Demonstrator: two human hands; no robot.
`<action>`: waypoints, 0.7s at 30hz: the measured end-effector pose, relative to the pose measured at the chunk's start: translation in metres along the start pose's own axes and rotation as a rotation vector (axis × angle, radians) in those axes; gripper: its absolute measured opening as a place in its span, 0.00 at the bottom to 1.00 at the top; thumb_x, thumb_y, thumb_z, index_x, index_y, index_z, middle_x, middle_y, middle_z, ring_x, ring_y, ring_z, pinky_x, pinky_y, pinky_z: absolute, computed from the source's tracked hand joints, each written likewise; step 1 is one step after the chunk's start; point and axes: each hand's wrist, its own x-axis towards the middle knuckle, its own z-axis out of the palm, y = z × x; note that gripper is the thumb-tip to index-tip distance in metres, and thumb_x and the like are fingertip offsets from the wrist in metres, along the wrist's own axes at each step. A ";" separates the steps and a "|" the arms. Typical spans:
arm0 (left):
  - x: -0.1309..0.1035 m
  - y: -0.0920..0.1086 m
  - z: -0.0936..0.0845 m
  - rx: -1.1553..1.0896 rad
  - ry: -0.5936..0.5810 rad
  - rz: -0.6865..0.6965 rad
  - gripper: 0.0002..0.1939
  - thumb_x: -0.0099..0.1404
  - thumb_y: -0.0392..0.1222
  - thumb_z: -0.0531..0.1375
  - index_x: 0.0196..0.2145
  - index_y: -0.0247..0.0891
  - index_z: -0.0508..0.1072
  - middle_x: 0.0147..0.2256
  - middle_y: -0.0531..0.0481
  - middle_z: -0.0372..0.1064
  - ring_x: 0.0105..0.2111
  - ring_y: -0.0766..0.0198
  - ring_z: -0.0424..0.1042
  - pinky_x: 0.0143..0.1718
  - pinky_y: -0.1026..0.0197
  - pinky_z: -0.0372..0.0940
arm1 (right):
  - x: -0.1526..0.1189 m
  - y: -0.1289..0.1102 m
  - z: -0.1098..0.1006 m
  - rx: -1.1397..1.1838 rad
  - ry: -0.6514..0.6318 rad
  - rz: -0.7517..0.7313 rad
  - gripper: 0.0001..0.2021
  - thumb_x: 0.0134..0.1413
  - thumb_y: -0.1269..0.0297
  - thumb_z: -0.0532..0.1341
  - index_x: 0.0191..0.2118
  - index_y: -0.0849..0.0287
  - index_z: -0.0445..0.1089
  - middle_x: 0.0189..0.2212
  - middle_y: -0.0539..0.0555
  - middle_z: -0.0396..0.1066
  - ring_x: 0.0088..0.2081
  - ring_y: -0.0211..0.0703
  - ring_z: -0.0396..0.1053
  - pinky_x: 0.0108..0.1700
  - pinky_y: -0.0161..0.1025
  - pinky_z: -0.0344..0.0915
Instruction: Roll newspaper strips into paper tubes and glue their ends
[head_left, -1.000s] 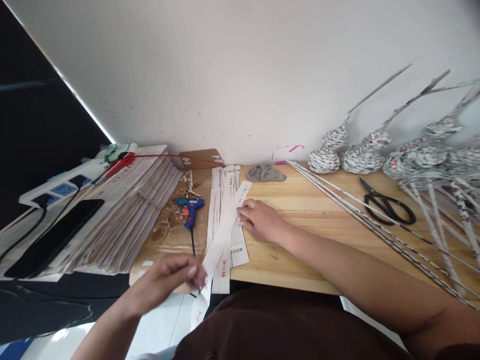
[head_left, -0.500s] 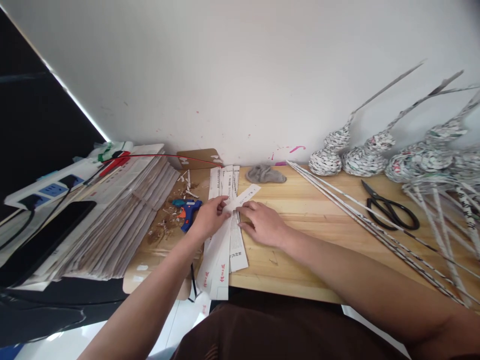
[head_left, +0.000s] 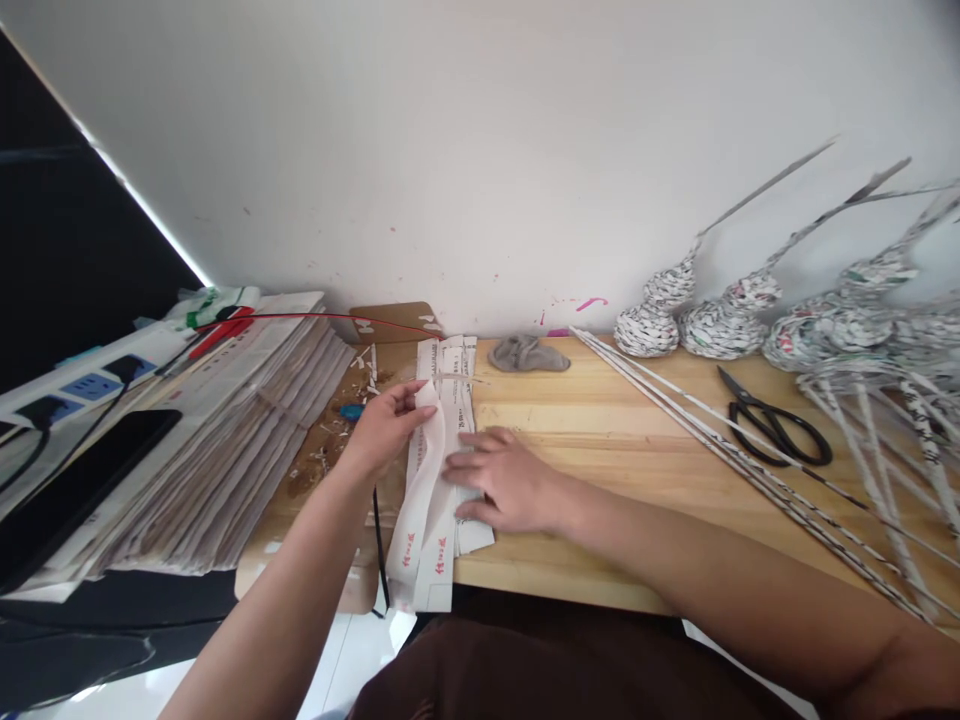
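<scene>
My left hand (head_left: 388, 430) pinches the upper end of a long white paper strip (head_left: 431, 460) with red print near its lower end. That strip curls up slightly along its length. Under it lie more printed newspaper strips (head_left: 463, 400), running from near the wall to the table's front edge. A thin stick-like piece (head_left: 461, 378) lies across the strips, just beyond my left fingertips. My right hand (head_left: 510, 482) is slightly blurred, with its fingers spread over the strips' right side. A glue gun (head_left: 351, 411) is mostly hidden behind my left hand.
A tall newspaper stack (head_left: 270, 430) bears a phone (head_left: 97, 480) and a power strip (head_left: 105, 375) at the left. A grey cloth (head_left: 529, 353) lies near the wall. Rolled paper rods (head_left: 675, 410), black scissors (head_left: 776, 420) and several woven paper gourds (head_left: 649, 325) occupy the right.
The top strip has swung from a diagonal to lie along the stack. My left hand moved left with its end; my right hand moved down and spread. The thin stick is now visible.
</scene>
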 end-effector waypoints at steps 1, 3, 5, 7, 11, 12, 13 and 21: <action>-0.003 0.003 -0.002 -0.057 -0.012 -0.032 0.27 0.47 0.44 0.69 0.46 0.34 0.72 0.33 0.50 0.72 0.30 0.66 0.69 0.31 0.64 0.63 | 0.000 0.002 -0.001 -0.025 0.030 0.061 0.23 0.57 0.52 0.56 0.55 0.55 0.67 0.55 0.58 0.66 0.62 0.60 0.50 0.57 0.59 0.46; -0.009 0.009 -0.004 -0.158 -0.043 -0.080 0.26 0.47 0.42 0.70 0.44 0.35 0.73 0.35 0.50 0.72 0.31 0.68 0.69 0.30 0.66 0.64 | 0.000 0.003 -0.004 -0.044 0.075 0.101 0.24 0.58 0.51 0.56 0.56 0.57 0.66 0.58 0.61 0.62 0.63 0.61 0.47 0.57 0.58 0.45; -0.014 0.014 -0.004 -0.245 -0.066 -0.098 0.24 0.46 0.39 0.70 0.42 0.35 0.73 0.36 0.50 0.72 0.34 0.68 0.70 0.34 0.66 0.66 | -0.002 -0.002 -0.005 0.002 0.043 -0.004 0.23 0.57 0.51 0.56 0.54 0.55 0.68 0.56 0.59 0.65 0.62 0.57 0.51 0.58 0.53 0.48; -0.017 0.019 -0.004 -0.314 -0.062 -0.095 0.21 0.47 0.38 0.70 0.41 0.35 0.74 0.37 0.50 0.72 0.35 0.69 0.70 0.37 0.66 0.68 | -0.002 -0.006 -0.004 0.068 -0.039 -0.136 0.19 0.56 0.50 0.57 0.51 0.52 0.70 0.50 0.54 0.71 0.59 0.51 0.57 0.58 0.49 0.49; -0.020 0.025 -0.006 -0.408 -0.023 -0.103 0.16 0.54 0.43 0.67 0.39 0.34 0.75 0.37 0.49 0.72 0.33 0.70 0.70 0.34 0.67 0.70 | 0.003 0.002 -0.002 0.026 -0.008 -0.009 0.18 0.58 0.52 0.56 0.52 0.51 0.70 0.53 0.54 0.69 0.58 0.53 0.58 0.57 0.53 0.48; -0.021 0.026 -0.007 -0.422 -0.016 -0.113 0.16 0.55 0.45 0.66 0.39 0.33 0.76 0.37 0.48 0.72 0.32 0.70 0.71 0.33 0.67 0.71 | 0.005 0.005 -0.002 -0.012 0.052 0.076 0.19 0.60 0.53 0.54 0.52 0.53 0.69 0.54 0.57 0.67 0.59 0.55 0.56 0.57 0.54 0.48; -0.021 0.027 -0.007 -0.431 -0.013 -0.123 0.17 0.56 0.47 0.66 0.39 0.33 0.76 0.36 0.48 0.72 0.32 0.69 0.71 0.33 0.67 0.71 | 0.005 0.007 -0.003 -0.046 0.110 0.137 0.20 0.61 0.53 0.54 0.53 0.56 0.69 0.56 0.59 0.64 0.60 0.56 0.54 0.57 0.54 0.49; -0.025 0.028 -0.011 -0.459 0.055 -0.089 0.11 0.50 0.41 0.70 0.29 0.32 0.74 0.28 0.52 0.71 0.28 0.71 0.71 0.29 0.71 0.71 | -0.008 -0.043 0.004 -0.095 -0.083 -0.250 0.24 0.51 0.47 0.61 0.47 0.61 0.69 0.54 0.60 0.65 0.61 0.57 0.51 0.57 0.52 0.48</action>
